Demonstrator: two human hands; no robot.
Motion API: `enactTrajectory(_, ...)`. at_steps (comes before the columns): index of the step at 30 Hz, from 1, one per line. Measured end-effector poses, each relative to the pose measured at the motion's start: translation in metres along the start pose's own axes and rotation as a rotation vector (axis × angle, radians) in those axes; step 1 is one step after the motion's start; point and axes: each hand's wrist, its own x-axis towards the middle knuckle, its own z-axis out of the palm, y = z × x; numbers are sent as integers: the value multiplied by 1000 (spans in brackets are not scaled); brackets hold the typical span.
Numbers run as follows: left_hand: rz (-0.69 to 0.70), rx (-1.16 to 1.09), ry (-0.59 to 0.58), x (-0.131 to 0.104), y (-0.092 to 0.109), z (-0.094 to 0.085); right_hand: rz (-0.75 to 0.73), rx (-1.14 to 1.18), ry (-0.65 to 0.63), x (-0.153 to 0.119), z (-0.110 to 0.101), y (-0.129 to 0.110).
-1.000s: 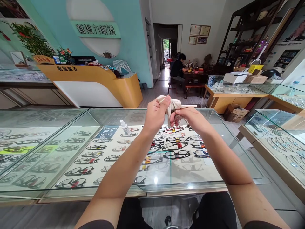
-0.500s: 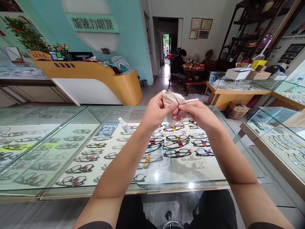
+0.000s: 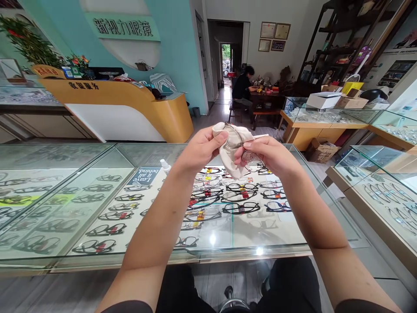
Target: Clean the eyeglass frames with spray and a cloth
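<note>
Above the glass display case, my left hand (image 3: 202, 148) pinches a whitish cloth (image 3: 232, 163) between thumb and fingers. The cloth lies behind one lens of a pair of glasses (image 3: 252, 158) and drapes downward. My right hand (image 3: 273, 153) is closed on the glasses near the middle of the frame; the nearer lens hangs below its fingers and shows droplets or specks. Part of the glasses is hidden by the fingers and the cloth. A small white spray bottle (image 3: 165, 166) stands on the glass, partly behind my left forearm.
Rows of eyeglasses (image 3: 241, 208) lie inside the glass display case (image 3: 208, 256) under my arms. Another case (image 3: 384, 174) stands at the right. A person (image 3: 243, 91) sits at a dark table farther back. An orange and white counter (image 3: 130, 108) is at the left.
My left hand has shifted left and its thumb has come off the lens onto the cloth. More of the cloth now hangs open below. My right hand stays on the glasses.
</note>
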Motion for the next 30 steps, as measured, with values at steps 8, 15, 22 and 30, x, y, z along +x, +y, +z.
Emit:
enactTrajectory(8, 70, -40, 91, 2, -10, 25, -8, 8, -46, 2, -3, 4)
enactTrajectory(15, 87, -28, 224, 4, -14, 25, -26, -28, -38, 2, -3, 2)
enactTrajectory(22, -3, -115, 38, 4, -5, 14, 40, 37, 18, 3, -9, 1)
enactTrajectory(30, 78, -91, 149, 1, -15, 33, 4, 41, -29, 4, 4, 6)
